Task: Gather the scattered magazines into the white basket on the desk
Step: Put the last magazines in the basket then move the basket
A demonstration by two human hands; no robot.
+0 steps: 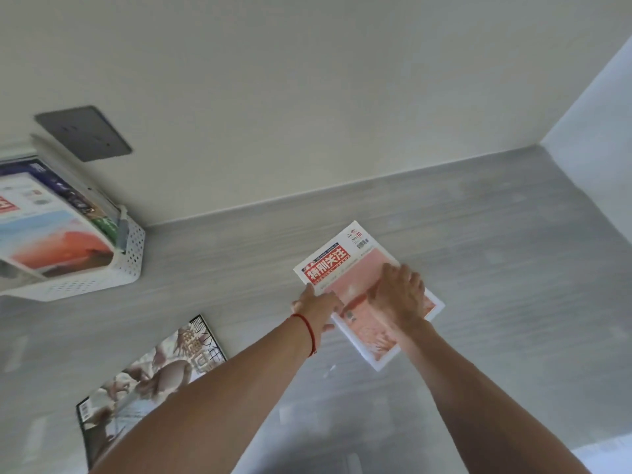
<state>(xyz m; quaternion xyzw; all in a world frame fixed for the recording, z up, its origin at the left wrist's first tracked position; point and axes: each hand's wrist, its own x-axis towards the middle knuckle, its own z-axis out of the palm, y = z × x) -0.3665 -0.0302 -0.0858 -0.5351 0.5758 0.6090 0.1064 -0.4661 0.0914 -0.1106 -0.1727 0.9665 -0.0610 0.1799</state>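
The red-and-white magazine [362, 285] lies flat on the desk [496, 268], well apart from the white basket [131, 254] at nine o'clock. It looks thin, floppy and glossy, best lifted by an edge. The right hand [398, 295] presses flat on its cover; the left hand [316, 304] curls at its left edge, fingertips hidden, so a grip is unclear. A second magazine [143, 374] is partly covered by the forearm.

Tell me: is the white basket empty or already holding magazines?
Already holding some. The white basket has several magazines leaning inside, sticking out above its rim.
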